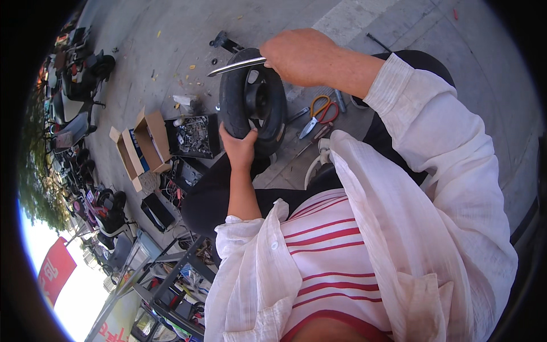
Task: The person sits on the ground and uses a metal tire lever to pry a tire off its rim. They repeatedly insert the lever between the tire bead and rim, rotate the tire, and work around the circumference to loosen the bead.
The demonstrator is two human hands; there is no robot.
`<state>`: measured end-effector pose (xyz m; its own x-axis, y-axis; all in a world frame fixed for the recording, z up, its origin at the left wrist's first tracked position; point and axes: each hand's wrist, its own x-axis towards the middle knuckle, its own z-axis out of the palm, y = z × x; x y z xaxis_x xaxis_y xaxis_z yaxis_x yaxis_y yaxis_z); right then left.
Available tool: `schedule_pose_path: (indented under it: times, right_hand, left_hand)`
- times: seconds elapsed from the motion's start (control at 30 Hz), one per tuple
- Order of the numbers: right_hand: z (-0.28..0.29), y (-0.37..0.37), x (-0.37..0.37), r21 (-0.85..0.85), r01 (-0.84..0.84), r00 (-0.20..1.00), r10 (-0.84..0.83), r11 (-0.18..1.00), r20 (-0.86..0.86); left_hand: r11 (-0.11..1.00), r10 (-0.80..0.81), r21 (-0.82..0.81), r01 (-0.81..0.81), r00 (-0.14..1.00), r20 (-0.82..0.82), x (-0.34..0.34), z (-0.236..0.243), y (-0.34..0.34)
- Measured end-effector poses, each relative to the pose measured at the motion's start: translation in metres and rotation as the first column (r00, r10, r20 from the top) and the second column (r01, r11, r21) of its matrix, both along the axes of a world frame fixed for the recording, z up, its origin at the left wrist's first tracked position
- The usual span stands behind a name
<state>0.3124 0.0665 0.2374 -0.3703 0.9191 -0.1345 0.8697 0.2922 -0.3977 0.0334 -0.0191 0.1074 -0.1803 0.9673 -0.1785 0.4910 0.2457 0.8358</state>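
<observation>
A small black scooter tire (232,105) stands in front of me, with a dark wheel hub (257,98) inside it. My left hand (239,149) grips the tire's near edge, thumb on one side and fingers round the other. Above the far part of the tire, my right hand (301,57) is closed round a silver tire lever (236,66), a flat metal bar with a tapered tip pointing left. The lever passes across the tire in this view; whether it touches the rubber I cannot tell. My right fingers are mostly hidden behind the back of the hand.
Scissors (308,128) with orange and red handles and a screwdriver (322,133) lie right of the wheel. To the left are a black tray (212,149) of small metal parts and an open cardboard box (154,135). Parked scooters (74,85) line the far left.
</observation>
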Motion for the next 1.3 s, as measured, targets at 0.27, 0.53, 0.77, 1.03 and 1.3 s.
schedule_pose_path:
  times: [0.27, 0.53, 0.77, 1.03, 1.3]
  right_hand:
    - [0.009, -0.007, 0.007, -0.041, -0.047, 0.992, 0.051, 0.998, 0.111]
    - [0.015, -0.009, 0.010, -0.013, -0.071, 0.987, 0.072, 0.997, 0.144]
    - [0.012, -0.011, 0.009, -0.022, -0.077, 0.981, 0.080, 0.997, 0.177]
    - [0.018, -0.008, 0.015, -0.037, -0.038, 0.989, 0.043, 0.999, 0.140]
    - [0.009, -0.008, 0.013, 0.015, -0.073, 0.981, 0.069, 0.997, 0.183]
  left_hand:
    - [1.000, 0.022, -0.016, -0.022, 1.000, -0.010, -0.001, 0.003, 0.007]
    - [0.999, 0.032, -0.033, -0.031, 0.999, 0.007, -0.002, 0.006, 0.008]
    - [0.996, 0.075, -0.044, -0.075, 0.997, 0.002, -0.002, 0.003, 0.011]
    - [0.994, 0.099, -0.046, -0.097, 0.995, 0.030, 0.003, 0.007, 0.011]
    - [0.995, 0.093, -0.038, -0.092, 0.995, 0.028, 0.003, 0.007, 0.011]
